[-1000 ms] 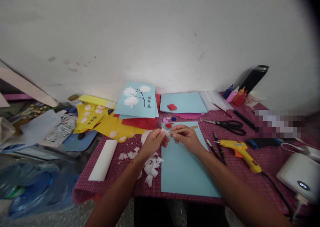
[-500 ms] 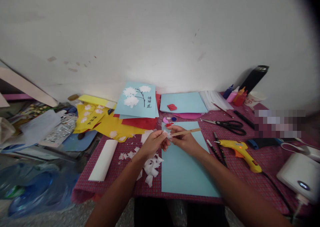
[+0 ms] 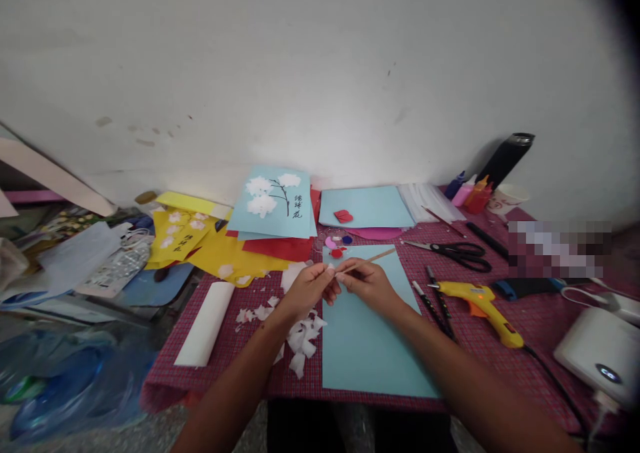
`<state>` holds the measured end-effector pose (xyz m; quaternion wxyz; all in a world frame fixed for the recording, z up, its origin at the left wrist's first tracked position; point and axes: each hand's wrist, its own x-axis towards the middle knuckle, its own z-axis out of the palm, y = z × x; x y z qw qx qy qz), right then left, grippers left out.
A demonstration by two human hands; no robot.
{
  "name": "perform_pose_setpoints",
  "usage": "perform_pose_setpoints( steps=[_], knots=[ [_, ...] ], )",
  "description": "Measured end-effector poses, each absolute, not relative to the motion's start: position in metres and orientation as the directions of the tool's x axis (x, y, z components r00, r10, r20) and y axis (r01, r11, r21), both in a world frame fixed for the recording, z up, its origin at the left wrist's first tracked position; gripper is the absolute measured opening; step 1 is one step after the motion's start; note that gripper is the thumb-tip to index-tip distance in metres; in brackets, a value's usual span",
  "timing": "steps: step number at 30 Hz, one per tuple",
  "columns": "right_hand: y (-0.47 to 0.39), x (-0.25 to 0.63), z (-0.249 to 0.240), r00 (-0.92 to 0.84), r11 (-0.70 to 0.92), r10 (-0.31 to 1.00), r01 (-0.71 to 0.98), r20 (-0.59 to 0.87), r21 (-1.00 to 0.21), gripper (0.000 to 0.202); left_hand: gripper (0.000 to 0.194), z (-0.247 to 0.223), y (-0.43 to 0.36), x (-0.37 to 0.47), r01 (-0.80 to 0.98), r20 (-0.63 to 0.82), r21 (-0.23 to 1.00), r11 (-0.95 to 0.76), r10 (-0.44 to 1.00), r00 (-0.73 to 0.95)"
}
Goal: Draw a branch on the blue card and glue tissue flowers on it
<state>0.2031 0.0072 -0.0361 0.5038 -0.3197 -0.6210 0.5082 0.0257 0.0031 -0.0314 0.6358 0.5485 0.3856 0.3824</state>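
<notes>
My left hand is closed in a pinch on a small piece of white tissue, above the left edge of a light blue sheet. Close beside it, my right hand grips a thin wooden stick, which slants up to the right. The fingertips of both hands nearly meet at the tissue. Torn white tissue pieces lie left of the sheet, by my left forearm. Just beyond my hands are small paint dishes, one with red paint.
A white paper roll lies at the left. Yellow sheets and a blossom picture are behind. On the right are scissors, a yellow glue gun with its cord, pens, a white device and a black flask.
My fingertips have drawn closer together around the tissue, and less of it shows. The stick has tilted more steeply, its far end lower down to the left.
</notes>
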Motion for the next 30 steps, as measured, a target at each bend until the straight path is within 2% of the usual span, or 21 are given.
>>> perform_pose_setpoints(
  steps=[3,7,15,19,25,30],
  knots=[
    [0.009,0.203,-0.040,-0.236,0.284,0.926,-0.080,0.295,-0.955,0.023,0.044,-0.030,0.002,0.026,-0.049,-0.031,0.997,0.057,0.908,0.419],
    [0.011,0.205,-0.042,-0.254,0.240,0.931,-0.114,0.262,-0.964,0.026,0.042,-0.028,0.001,0.026,-0.028,0.014,1.000,-0.003,0.903,0.430],
    [0.012,0.210,-0.042,-0.314,0.124,0.929,-0.240,0.197,-0.963,0.028,0.043,-0.026,0.000,0.024,0.045,-0.016,0.999,-0.007,0.876,0.482],
    [0.011,0.212,-0.039,-0.330,0.143,0.921,-0.205,0.206,-0.968,0.022,0.042,-0.027,0.000,0.024,0.033,-0.027,0.999,0.011,0.860,0.509],
    [0.012,0.210,-0.036,-0.286,0.168,0.935,-0.165,0.211,-0.972,0.026,0.040,-0.022,-0.001,0.022,0.105,0.001,0.992,-0.070,0.836,0.549],
    [0.011,0.214,-0.038,-0.296,0.140,0.933,-0.224,0.204,-0.965,0.024,0.042,-0.022,-0.002,0.021,0.133,0.012,0.985,-0.106,0.827,0.563]
  ],
)
